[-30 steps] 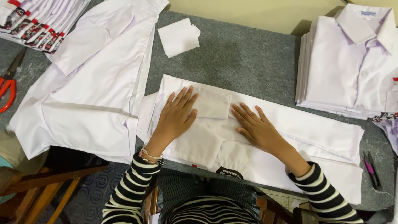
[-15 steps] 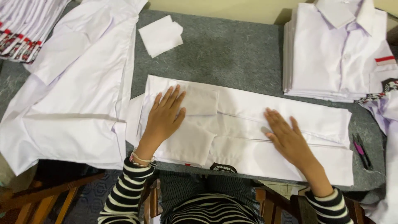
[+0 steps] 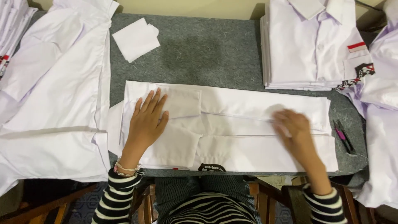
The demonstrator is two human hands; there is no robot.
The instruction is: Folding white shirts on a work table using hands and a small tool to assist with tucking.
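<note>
- the unfolded white shirt [image 3: 54, 103] lay spread at the left, waiting beside the work.
- the folded white shirt [image 3: 232, 145] lay lengthwise across the grey table [image 3: 207, 49].
- the left hand [image 3: 147, 122] pressed flat and open, pinning its fold.
- the right hand [image 3: 292, 126] was blurred; i cannot tell its grip.
- 1 stack of folded shirts [image 3: 311, 45] sat apart at the far right.

One long folded white cotton shirt [image 3: 232, 128] lies across the grey felt surface [image 3: 207, 49]. One stack of folded white collared shirts [image 3: 315, 45] sits at the far right. One small folded white cloth square [image 3: 136, 39] lies alone. One unfolded white shirt [image 3: 54, 103] spreads at the left. One pair of purple-handled thread snips [image 3: 343, 137] is present. Two hands show: left hand [image 3: 146, 122], right hand [image 3: 292, 126].
</note>
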